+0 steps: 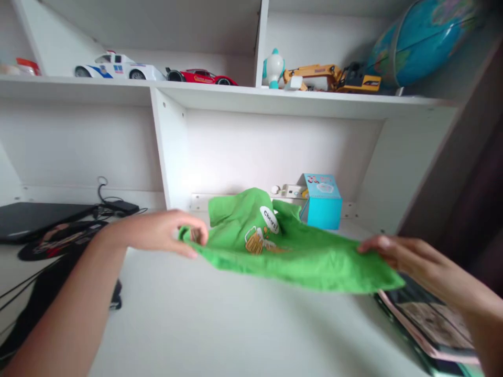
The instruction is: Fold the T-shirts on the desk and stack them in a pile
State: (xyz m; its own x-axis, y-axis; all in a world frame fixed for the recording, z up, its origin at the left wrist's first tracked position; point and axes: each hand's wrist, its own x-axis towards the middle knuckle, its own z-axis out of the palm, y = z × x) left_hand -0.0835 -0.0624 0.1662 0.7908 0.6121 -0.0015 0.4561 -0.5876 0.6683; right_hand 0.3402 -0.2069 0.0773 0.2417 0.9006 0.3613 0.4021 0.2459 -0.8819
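Note:
A green T-shirt [314,256] with a "Cheers!" bubble and a beer mug print spreads above the white desk, its near edge lifted. At its left corner my left hand [176,233] is closed, with cloth between thumb and fingers. My right hand [401,254] pinches the cloth near the right corner, the thumb hidden behind or under it. The shirt's far part, with the sleeves, reaches toward the back of the desk. Its near edge hangs slightly blurred between both hands.
A blue box [324,212] stands behind the shirt, near a power strip [294,190]. Books or tablets [436,319] are stacked at right. A black laptop [43,220], cables and a dark cloth [55,293] lie left. Toy cars [200,77], a toy excavator [334,77] and a globe [424,39] fill the shelf.

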